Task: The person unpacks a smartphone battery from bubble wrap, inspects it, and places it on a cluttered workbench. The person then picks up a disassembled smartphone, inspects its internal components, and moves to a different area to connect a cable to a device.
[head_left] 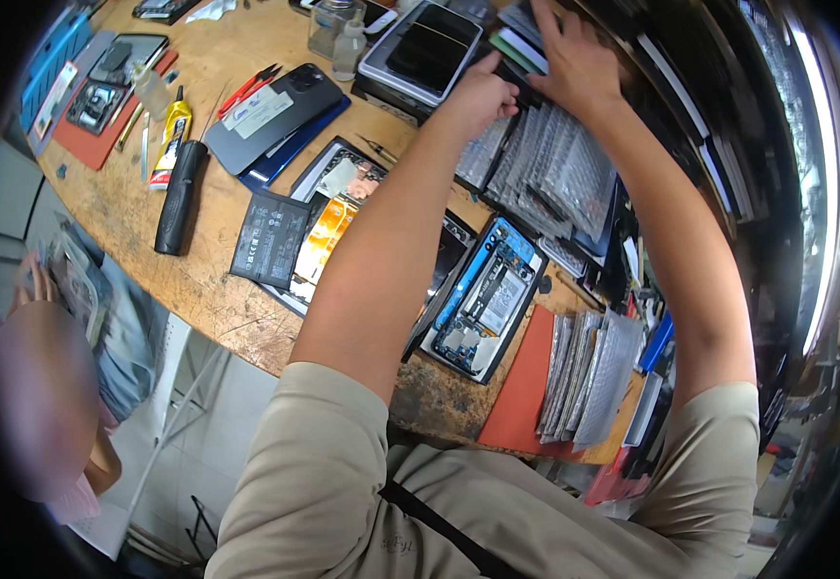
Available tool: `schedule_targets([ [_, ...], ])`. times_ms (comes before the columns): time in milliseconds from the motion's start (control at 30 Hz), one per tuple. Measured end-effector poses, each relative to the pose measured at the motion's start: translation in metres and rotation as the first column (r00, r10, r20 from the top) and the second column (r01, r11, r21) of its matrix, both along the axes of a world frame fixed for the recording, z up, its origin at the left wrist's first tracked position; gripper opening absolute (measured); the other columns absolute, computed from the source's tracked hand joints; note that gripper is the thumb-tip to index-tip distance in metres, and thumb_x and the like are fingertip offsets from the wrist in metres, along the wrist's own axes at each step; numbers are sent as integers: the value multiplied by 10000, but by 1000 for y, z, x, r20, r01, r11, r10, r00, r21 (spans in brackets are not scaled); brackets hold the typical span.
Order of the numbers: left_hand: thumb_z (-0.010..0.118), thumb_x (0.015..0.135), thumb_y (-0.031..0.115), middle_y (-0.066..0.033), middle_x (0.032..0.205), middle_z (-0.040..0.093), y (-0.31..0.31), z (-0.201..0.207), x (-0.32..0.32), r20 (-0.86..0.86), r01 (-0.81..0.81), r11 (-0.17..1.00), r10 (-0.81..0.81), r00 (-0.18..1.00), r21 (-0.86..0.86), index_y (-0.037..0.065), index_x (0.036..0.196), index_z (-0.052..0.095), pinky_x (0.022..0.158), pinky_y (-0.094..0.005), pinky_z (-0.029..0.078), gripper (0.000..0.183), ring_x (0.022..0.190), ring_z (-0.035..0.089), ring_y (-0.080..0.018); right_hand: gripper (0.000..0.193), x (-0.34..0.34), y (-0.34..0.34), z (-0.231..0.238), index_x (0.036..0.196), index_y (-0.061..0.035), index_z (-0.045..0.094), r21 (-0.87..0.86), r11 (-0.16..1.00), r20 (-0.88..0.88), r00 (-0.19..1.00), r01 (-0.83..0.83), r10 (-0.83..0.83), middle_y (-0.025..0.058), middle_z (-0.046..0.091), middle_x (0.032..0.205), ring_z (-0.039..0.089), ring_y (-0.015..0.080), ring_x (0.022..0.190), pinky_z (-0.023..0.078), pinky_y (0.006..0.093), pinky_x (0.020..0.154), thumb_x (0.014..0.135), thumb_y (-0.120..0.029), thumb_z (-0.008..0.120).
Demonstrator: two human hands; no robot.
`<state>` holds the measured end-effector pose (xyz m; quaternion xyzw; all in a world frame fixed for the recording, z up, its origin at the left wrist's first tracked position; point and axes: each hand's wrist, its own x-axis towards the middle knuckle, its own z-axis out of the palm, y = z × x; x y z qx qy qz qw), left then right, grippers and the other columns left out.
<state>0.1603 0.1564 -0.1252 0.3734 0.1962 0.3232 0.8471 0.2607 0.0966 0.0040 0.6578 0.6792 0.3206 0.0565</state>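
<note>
Looked partway: opened phone had its insides bare and second device lay open, loose black battery at its edge. Neither closed up. Hands were apart at the desk's far side: left hand with index extended, right hand with fingers spread, green flat piece between them, bubble-wrap packs just nearer the body. Couldn't tell if either gripped anything.

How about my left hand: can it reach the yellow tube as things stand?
Probably yes: the yellow tube looks uncovered, with mainly the low-lying grey phone between it and your left hand.
</note>
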Motion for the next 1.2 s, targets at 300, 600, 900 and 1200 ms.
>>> schedule_targets([
  [300, 484, 832, -93, -108, 1027, 578, -10, 11, 8, -102, -184, 981, 190, 976, 66, 62, 1406, 425, 754, -324, 569, 597, 838, 589, -203, 1069, -4, -6, -8, 1570, -133, 315, 15, 999, 21, 999, 47, -48, 299, 504, 1359, 551, 424, 1270, 578, 441, 893, 650, -224, 851],
  [600, 567, 967, 138, -242, 1253, 563, 11, 86, -16, -424, -49, 971, 148, 893, 235, -42, 1309, 534, 1003, -402, 542, 388, 1071, 643, -324, 957, -2, -7, 14, 1453, -109, 443, -166, 986, -307, 951, -21, -32, 233, 497, 1434, 507, 402, 1328, 452, 548, 1064, 628, -345, 867],
  [900, 585, 1018, 248, -129, 1170, 668, -78, 152, -179, -409, 287, 804, -61, 910, 521, 3, 1435, 493, 990, -366, 531, 493, 1091, 663, -215, 793, 26, -125, 57, 1456, -78, 461, 135, 971, -297, 926, -199, 231, 174, 534, 1359, 496, 372, 1302, 375, 524, 1097, 773, -277, 809],
  [1200, 531, 1041, 171, -144, 1144, 659, -122, 103, -180, -408, 177, 936, -40, 912, 305, -29, 1380, 498, 914, -322, 557, 395, 1027, 674, -210, 419, 27, -356, 67, 1181, 18, 649, 237, 969, -756, 639, 65, 142, 179, 657, 1129, 637, 352, 1079, 487, 412, 959, 815, -142, 775],
])
